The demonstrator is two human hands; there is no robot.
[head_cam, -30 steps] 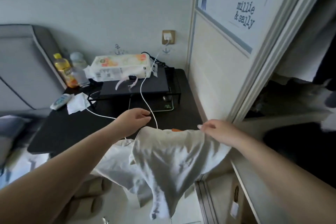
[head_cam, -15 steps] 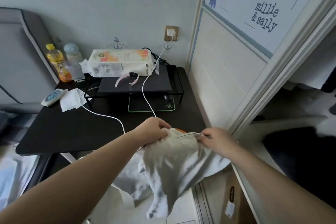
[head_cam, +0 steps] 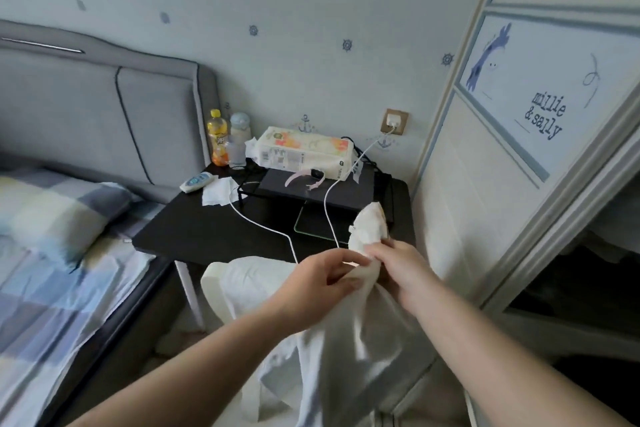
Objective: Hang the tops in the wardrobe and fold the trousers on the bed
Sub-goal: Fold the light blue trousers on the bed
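bedroom corner, white top bunched up between both hands

bedroom with anchor wallpaper, bed on one side and wardrobe on the other, person standing in the gap between them. closest to the camera are the two forearms coming in from the bottom, with a white top (head_cam: 346, 350) hanging down between them. left hand (head_cam: 320, 282) has fingers curled round a gathered bit of the fabric, right hand (head_cam: 401, 267) pinches the same bunch from the other side, so the two hands are practically touching. one end of the cloth sticks up above the right hand like a little flag, the rest droops toward the floor. my guess is they're gathering it at the neck or shoulder so it can go on a hanger, but i can't see a hanger anywhere in view.

just behind the hands is a black side table (head_cam: 194, 232) with a white charging cable (head_cam: 263, 224) trailing across it, a tissue pack (head_cam: 304, 152) and an orange drink bottle (head_cam: 218, 137) further back. bed (head_cam: 52, 253) with the checked sheet is off left, no trousers visible on it. wardrobe (head_cam: 571, 288) stands open on the right, dark inside, so the hanging bit isn't done yet.
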